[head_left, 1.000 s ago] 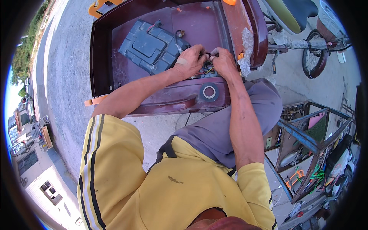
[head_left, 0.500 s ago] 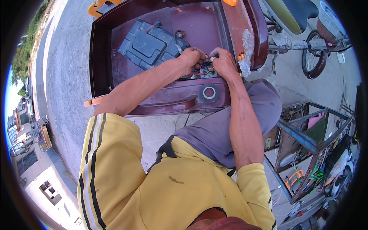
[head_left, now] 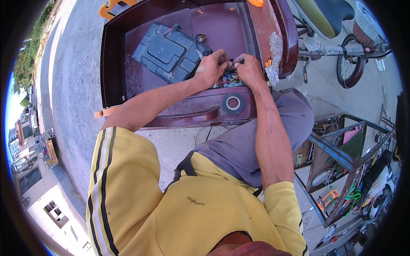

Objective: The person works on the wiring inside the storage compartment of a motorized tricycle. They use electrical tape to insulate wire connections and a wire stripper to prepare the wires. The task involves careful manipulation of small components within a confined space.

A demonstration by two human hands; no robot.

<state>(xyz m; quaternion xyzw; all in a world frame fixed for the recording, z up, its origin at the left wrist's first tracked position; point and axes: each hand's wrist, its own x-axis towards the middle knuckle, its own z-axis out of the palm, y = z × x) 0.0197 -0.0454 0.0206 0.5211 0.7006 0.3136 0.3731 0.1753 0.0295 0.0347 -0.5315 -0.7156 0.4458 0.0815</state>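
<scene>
Both my hands meet over a bundle of coloured wires [head_left: 231, 79] at the near right corner of a maroon cargo box [head_left: 114, 64]. My left hand [head_left: 212, 69] pinches a thin dark wire between thumb and fingertips. Close against it, my right hand [head_left: 249, 69] has its fingertips closed on the same wire, though fingers partly hide the spot. Left of my hands a dark grey battery case [head_left: 166, 50] lies at a slant in the box, with a short cable and plug at its right end. A roll of black tape [head_left: 233, 103] lies flat on the box's near rim.
Crumpled bubble wrap [head_left: 275, 55] sits on the box's right side. Beyond stand a bicycle wheel [head_left: 351, 62] and a yellow-and-black seat [head_left: 318, 17]. At the right, a metal frame rack [head_left: 335, 151] holds tools and cables. My bent knee [head_left: 294, 113] presses near the box corner.
My left hand has turned, its back now showing a bandage-like patch, and its fingers have lifted slightly. The right hand stays nearly in place; box and battery case are unmoved.
</scene>
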